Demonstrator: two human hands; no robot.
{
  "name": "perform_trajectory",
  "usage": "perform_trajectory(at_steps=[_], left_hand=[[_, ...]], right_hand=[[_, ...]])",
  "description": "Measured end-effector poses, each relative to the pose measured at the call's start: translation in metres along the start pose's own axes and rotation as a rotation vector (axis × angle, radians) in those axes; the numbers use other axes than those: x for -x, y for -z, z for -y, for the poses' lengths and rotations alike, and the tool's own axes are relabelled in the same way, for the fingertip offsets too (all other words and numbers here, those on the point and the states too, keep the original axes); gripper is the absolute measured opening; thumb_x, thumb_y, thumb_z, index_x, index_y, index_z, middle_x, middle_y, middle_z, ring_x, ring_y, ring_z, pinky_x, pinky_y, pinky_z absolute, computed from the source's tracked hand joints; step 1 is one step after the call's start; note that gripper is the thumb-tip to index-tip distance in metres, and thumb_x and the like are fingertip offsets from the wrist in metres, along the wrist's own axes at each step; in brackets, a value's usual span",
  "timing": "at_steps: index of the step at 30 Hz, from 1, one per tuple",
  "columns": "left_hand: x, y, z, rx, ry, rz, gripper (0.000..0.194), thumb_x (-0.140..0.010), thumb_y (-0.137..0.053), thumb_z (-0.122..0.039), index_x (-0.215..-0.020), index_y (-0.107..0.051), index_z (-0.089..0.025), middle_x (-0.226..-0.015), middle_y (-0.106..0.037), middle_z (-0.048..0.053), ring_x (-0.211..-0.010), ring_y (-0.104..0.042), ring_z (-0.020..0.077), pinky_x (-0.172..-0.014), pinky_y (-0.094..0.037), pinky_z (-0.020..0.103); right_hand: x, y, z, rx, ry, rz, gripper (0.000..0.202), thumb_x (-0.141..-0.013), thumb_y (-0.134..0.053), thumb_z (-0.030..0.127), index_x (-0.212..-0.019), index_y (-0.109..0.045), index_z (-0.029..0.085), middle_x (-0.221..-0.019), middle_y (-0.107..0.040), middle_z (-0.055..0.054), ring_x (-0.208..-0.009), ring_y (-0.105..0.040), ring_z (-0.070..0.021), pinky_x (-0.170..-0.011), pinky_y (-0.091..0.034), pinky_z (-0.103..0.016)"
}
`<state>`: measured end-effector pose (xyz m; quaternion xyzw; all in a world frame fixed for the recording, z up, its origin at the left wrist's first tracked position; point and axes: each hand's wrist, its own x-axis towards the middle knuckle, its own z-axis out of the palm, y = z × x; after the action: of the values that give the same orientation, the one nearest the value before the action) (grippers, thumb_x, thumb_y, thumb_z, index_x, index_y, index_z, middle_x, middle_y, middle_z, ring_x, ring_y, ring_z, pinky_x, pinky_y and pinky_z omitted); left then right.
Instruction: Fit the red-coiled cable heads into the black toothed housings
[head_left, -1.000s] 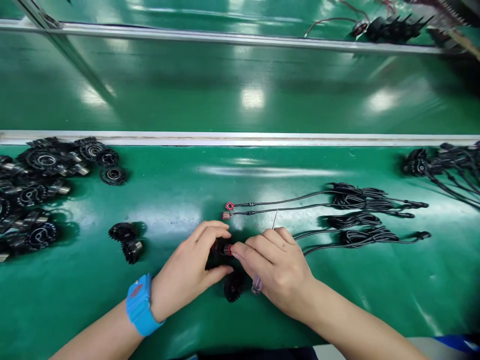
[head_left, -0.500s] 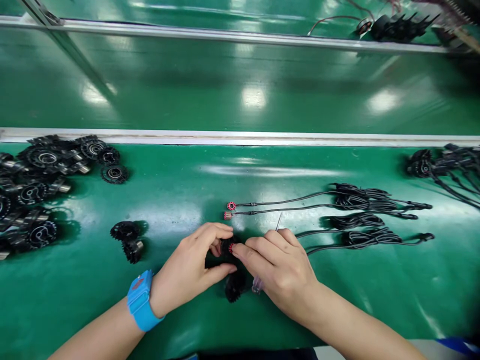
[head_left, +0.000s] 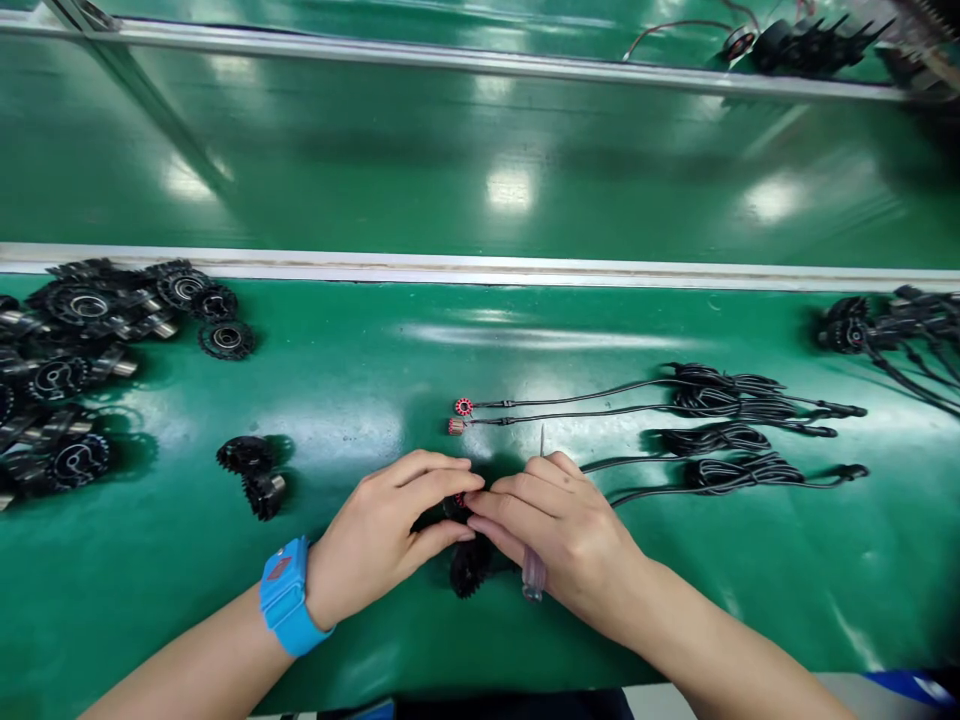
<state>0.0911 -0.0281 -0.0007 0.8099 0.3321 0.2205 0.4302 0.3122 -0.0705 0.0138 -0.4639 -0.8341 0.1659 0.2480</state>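
Note:
My left hand (head_left: pixel 386 525) curves its fingers and thumb around a small black round part (head_left: pixel 453 510), mostly hidden between both hands. A red-toothed motor stator (head_left: pixel 460 498) shows at the top of that part. Against it press the fingertips of my right hand (head_left: pixel 562 525), which also keeps a thin screwdriver (head_left: pixel 533 577) tucked in the palm, its clear handle below and its shaft sticking out above. Just beneath the hands sits a black toothed wheel (head_left: pixel 469 568). Two more stators, one facing up (head_left: pixel 464 407) and one on its side (head_left: pixel 456 427), lie beyond my hands on black cables.
Coiled black cables (head_left: pixel 731 400) lie to the right. A black geared part (head_left: pixel 255 475) rests left of my hands, and a pile of similar parts (head_left: pixel 82 305) fills the far left. Cabled assemblies (head_left: pixel 855 335) sit far right. A white ledge (head_left: pixel 480 270) runs behind.
My left fingers have closed in over the stator and now meet my right fingertips. The right hand has turned slightly, bringing the screwdriver more upright. The camera view has shifted a little.

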Motion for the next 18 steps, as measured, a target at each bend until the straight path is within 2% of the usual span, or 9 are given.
perform_trajectory(at_steps=[2,5,7,9,11,13,15,18], left_hand=[[0.002,-0.001,0.001,-0.012,-0.016,-0.005,0.033,-0.094,-0.071,-0.023,-0.127,-0.066,-0.024,-0.127,-0.066,0.005,-0.115,-0.066,0.018,-0.101,-0.056,0.03],[0.004,-0.003,0.001,-0.024,-0.028,-0.033,0.03,-0.097,-0.067,-0.025,-0.126,-0.069,-0.023,-0.125,-0.067,0.007,-0.113,-0.067,0.0195,-0.096,-0.059,0.031],[0.005,-0.004,0.002,-0.026,-0.034,-0.05,0.026,-0.098,-0.065,-0.026,-0.123,-0.071,-0.024,-0.124,-0.067,0.008,-0.107,-0.069,0.0198,-0.09,-0.062,0.031],[0.005,-0.004,0.003,-0.033,-0.046,-0.051,0.023,-0.098,-0.065,-0.028,-0.119,-0.074,-0.026,-0.125,-0.067,0.008,-0.097,-0.07,0.0187,-0.082,-0.064,0.031],[0.004,-0.004,0.003,-0.047,-0.061,-0.039,0.022,-0.098,-0.064,-0.029,-0.117,-0.075,-0.027,-0.125,-0.067,0.008,-0.09,-0.069,0.0174,-0.076,-0.064,0.031],[0.004,-0.004,0.003,-0.06,-0.078,-0.041,0.023,-0.099,-0.063,-0.028,-0.118,-0.075,-0.026,-0.125,-0.067,0.009,-0.088,-0.069,0.0172,-0.075,-0.065,0.031],[0.003,-0.004,0.002,-0.072,-0.098,-0.052,0.023,-0.099,-0.063,-0.028,-0.118,-0.075,-0.026,-0.124,-0.068,0.009,-0.089,-0.07,0.0175,-0.076,-0.065,0.031],[0.003,-0.004,0.0,-0.093,-0.119,-0.067,0.023,-0.1,-0.062,-0.027,-0.118,-0.075,-0.026,-0.122,-0.069,0.01,-0.091,-0.072,0.0173,-0.077,-0.066,0.029]], right_hand=[[0.0,0.004,-0.002,-0.047,0.007,0.047,0.014,-0.101,-0.058,0.02,-0.1,-0.072,0.017,-0.084,-0.072,-0.003,-0.072,-0.055,-0.0148,-0.071,-0.036,-0.032],[-0.002,0.013,-0.004,-0.115,0.038,0.065,0.016,-0.102,-0.06,0.027,-0.107,-0.072,0.018,-0.088,-0.073,-0.003,-0.072,-0.058,-0.0137,-0.068,-0.04,-0.031],[-0.003,0.019,-0.005,-0.223,0.029,-0.024,0.021,-0.101,-0.061,0.035,-0.105,-0.071,0.018,-0.088,-0.073,-0.004,-0.073,-0.061,-0.0138,-0.066,-0.044,-0.03],[-0.004,0.024,-0.002,-0.418,-0.039,-0.163,0.028,-0.102,-0.057,0.04,-0.088,-0.067,0.018,-0.073,-0.066,-0.002,-0.063,-0.058,-0.0131,-0.059,-0.044,-0.029],[-0.006,0.028,0.002,-0.653,-0.162,-0.317,0.046,-0.101,-0.052,0.053,-0.067,-0.051,0.021,-0.054,-0.048,0.003,-0.049,-0.044,-0.0117,-0.048,-0.034,-0.029],[-0.009,0.031,0.008,-0.856,-0.309,-0.403,0.062,-0.096,-0.046,0.071,-0.059,-0.035,0.022,-0.048,-0.032,0.005,-0.043,-0.029,-0.0111,-0.044,-0.022,-0.03],[-0.015,0.034,0.013,-1.025,-0.446,-0.368,0.07,-0.089,-0.033,0.085,-0.058,-0.029,0.022,-0.049,-0.028,0.004,-0.045,-0.027,-0.0121,-0.044,-0.021,-0.031],[-0.023,0.036,0.017,-1.193,-0.53,-0.216,0.074,-0.087,-0.015,0.089,-0.06,-0.032,0.022,-0.053,-0.032,0.002,-0.049,-0.031,-0.014,-0.047,-0.027,-0.033]])
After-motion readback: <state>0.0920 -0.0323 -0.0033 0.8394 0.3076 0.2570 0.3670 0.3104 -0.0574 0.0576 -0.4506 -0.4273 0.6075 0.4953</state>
